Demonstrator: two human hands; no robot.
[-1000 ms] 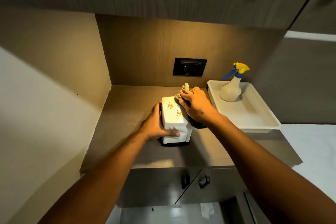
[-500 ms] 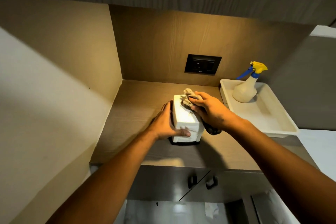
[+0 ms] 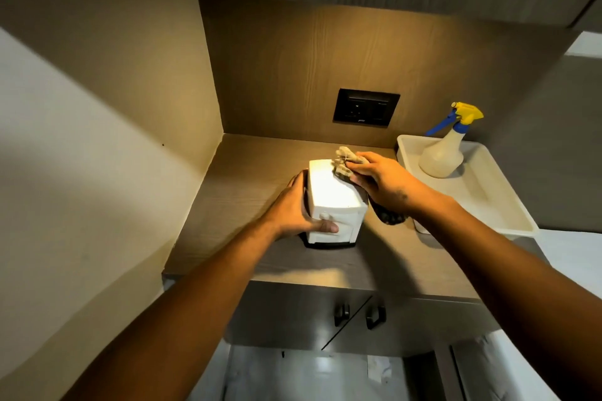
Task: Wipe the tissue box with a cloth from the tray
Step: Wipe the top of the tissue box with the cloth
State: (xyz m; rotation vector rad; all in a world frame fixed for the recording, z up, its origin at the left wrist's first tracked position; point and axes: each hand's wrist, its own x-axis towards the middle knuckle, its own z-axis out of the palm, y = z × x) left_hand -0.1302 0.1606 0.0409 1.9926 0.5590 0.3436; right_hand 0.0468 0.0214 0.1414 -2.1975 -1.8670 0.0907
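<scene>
A white tissue box with a dark base stands on the wooden shelf. My left hand grips its left side, thumb across the near face. My right hand holds a crumpled beige cloth pressed on the box's far right top edge. A dark end of the cloth hangs below my right wrist. The white tray lies to the right.
A spray bottle with a yellow and blue trigger stands in the tray's far part. A black wall socket sits on the back panel. A side wall closes the shelf on the left; cabinet handles are below the front edge.
The box has been turned so its flowered face no longer shows. My right hand with the cloth has slid along the box's top toward its far right edge.
</scene>
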